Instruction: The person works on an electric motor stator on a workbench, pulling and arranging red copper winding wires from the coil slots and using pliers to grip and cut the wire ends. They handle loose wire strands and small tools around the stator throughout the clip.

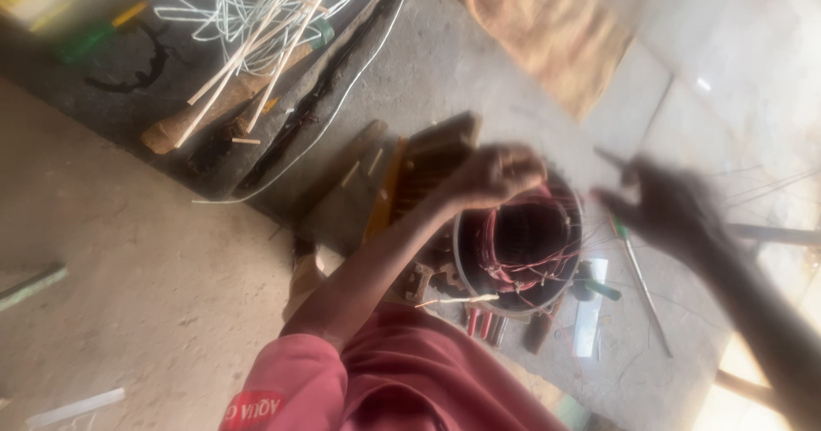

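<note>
We are winding, it seems, at the motor stator (pixel 517 251), a round metal shell that sits on the concrete floor (pixel 154 260) in front of us. Inside it lie reddish copper wire coils (pixel 522 239), with loose strands trailing over its rim. Our left hand (pixel 496 174) rests curled over the shell's far rim, gripping the wire there as far as the blur lets us judge. Our right hand (pixel 671 209) hangs beside the shell with fingers spread, holding nothing we can make out. We judge the next move calls for steady tension on the strands
</note>
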`<state>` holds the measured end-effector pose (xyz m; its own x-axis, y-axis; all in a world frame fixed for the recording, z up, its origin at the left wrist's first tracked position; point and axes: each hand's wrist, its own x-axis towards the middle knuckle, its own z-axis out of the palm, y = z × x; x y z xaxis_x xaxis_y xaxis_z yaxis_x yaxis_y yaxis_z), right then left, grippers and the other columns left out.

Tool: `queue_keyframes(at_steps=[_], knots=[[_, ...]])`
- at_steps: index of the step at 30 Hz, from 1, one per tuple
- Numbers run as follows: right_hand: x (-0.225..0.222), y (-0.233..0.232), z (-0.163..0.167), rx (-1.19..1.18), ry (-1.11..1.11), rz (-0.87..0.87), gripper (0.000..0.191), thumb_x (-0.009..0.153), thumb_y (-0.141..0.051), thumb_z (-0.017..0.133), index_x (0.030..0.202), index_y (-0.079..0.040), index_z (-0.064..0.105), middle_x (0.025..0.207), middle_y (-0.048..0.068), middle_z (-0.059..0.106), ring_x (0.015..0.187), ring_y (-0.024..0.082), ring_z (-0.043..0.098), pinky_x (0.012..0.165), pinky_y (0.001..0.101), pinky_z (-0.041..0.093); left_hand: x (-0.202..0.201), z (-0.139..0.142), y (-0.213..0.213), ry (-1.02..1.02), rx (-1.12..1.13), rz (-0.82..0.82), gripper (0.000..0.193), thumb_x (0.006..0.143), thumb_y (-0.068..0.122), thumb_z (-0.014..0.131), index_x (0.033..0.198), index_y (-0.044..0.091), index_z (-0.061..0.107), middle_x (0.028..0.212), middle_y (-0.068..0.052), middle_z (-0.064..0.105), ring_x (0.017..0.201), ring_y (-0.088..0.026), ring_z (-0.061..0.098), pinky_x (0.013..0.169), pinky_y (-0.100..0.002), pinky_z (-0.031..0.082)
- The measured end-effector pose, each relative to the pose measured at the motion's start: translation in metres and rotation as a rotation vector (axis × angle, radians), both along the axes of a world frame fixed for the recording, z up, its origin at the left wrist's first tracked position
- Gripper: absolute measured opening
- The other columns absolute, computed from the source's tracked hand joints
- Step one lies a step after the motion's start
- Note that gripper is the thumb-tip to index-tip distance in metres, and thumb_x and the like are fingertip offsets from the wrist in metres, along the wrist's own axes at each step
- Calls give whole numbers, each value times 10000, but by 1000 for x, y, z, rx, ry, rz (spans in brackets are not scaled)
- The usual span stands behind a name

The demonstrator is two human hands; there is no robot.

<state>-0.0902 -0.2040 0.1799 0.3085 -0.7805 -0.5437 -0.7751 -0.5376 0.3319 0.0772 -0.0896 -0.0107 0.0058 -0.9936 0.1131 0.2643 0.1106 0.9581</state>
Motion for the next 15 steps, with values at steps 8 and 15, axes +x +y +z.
queue_keyframes(at_steps=[8,15], knots=[[-18,15,-111,101,-626,-308,453,1017,-523,483,986,-129,703,828,65,684,759,209,663,701,395,494,-9,-2,-7,-132,22,93,154,1008,134,588,1080,80,712,923,-124,736,748,-223,683,660,-361,618],[-26,19,-52,-141,-648,-181,323,1050,-381,491,1070,-114,671,892,133,676,744,336,697,658,504,522,-1,-5,-1,123,-12,-18,120,1042,152,586,1100,102,679,1015,-99,757,925,-155,748,783,-322,655]])
